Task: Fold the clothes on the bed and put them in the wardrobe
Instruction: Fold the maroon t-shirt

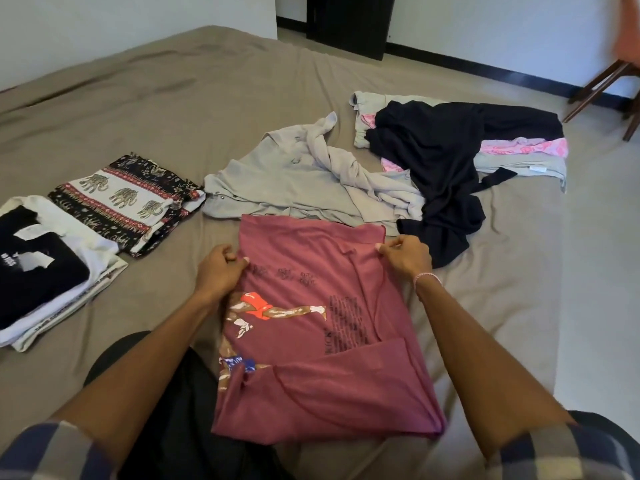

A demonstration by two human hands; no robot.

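A maroon T-shirt (pixel 311 327) with a printed figure lies partly folded on the bed in front of me. My left hand (pixel 218 271) pinches its left edge and my right hand (pixel 407 252) pinches its right edge, both near the far end. Beyond it a grey shirt (pixel 294 181) lies crumpled, and a black garment (pixel 440 154) sprawls over pink and grey clothes (pixel 526 150) at the right. On the left sit a folded elephant-print cloth (pixel 128 199) and a folded stack of black and white shirts (pixel 45 275).
The brown bed sheet (pixel 166 109) stretches far back and left. The bed's right edge drops to a pale floor (pixel 595 271). A wooden chair (pixel 609 81) stands at the far right. A dark doorway or cabinet (pixel 349 22) is at the back wall.
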